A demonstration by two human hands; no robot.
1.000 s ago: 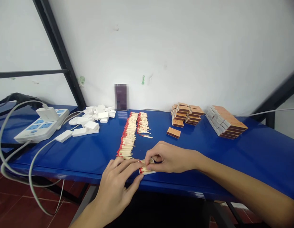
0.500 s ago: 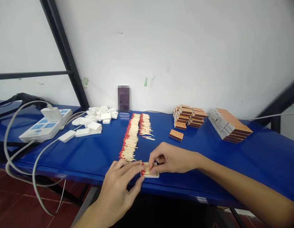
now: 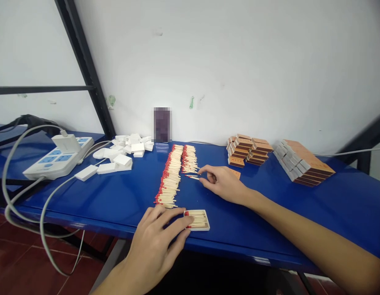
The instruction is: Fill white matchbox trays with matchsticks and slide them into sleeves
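Note:
My left hand (image 3: 157,239) grips the left end of a small white matchbox tray (image 3: 208,223) at the table's front edge, fingers and thumb on either side. One fingertip rests over the red-headed matches (image 3: 199,217) lying lengthwise in the tray. Farther back, my right hand (image 3: 225,185) reaches to the near end of the shorter match pile (image 3: 189,157). Its thumb and index finger are parted around the ends of a few loose matches (image 3: 192,177). To the left runs a longer row of matches (image 3: 169,176).
Several white trays (image 3: 116,157) lie in a heap at the left, beside a power strip (image 3: 59,159) with cables. Orange matchboxes (image 3: 248,149) are stacked at the back right, one partly hidden behind my right hand. A larger matchbox block (image 3: 306,162) stands farther right. A pixelated dark object (image 3: 162,125) leans on the wall.
My right hand has left the tray and moved up and back to the shorter match pile, its fingers parting. My left hand stays on the tray. The view has shifted slightly.

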